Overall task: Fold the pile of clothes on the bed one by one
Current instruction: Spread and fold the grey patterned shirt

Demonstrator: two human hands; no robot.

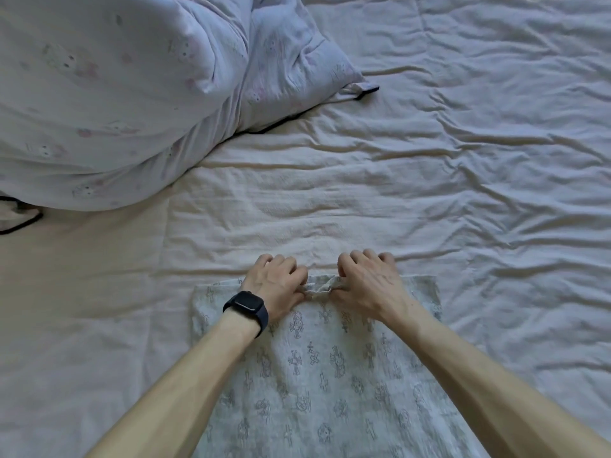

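Left grip (276, 282) and right grip (367, 282) side by side, fingers curled, pinching the bunched far edge of the cross-printed garment (324, 375). Spread flat on the bed sheet (463, 160), close in. Open wrinkled sheet ahead and right; heaped duvet (99, 110) far left.

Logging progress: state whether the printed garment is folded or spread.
Spread: garment lies flat on the bed, left hand and right hand pinching its far edge.
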